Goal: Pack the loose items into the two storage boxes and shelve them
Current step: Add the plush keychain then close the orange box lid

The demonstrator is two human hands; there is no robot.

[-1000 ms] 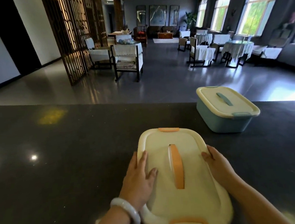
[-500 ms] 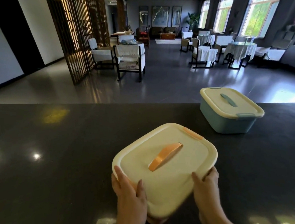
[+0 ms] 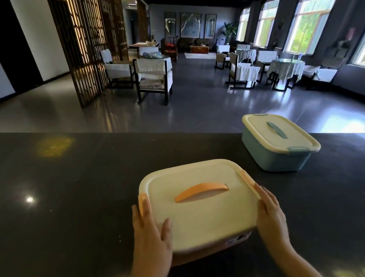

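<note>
On the dark bench (image 3: 51, 216), nearest the viewer, sits the orange-handled storage box (image 3: 200, 205), now turned so its handle runs crosswise rather than pointing away. Held at both ends: left hand (image 3: 151, 236) pressing its side with thumb over the lid, right hand (image 3: 271, 214) clasping the opposite edge. Farther right, well apart, rests the lidded blue storage box (image 3: 279, 145). Looks ready for lifting and shelving.
</note>
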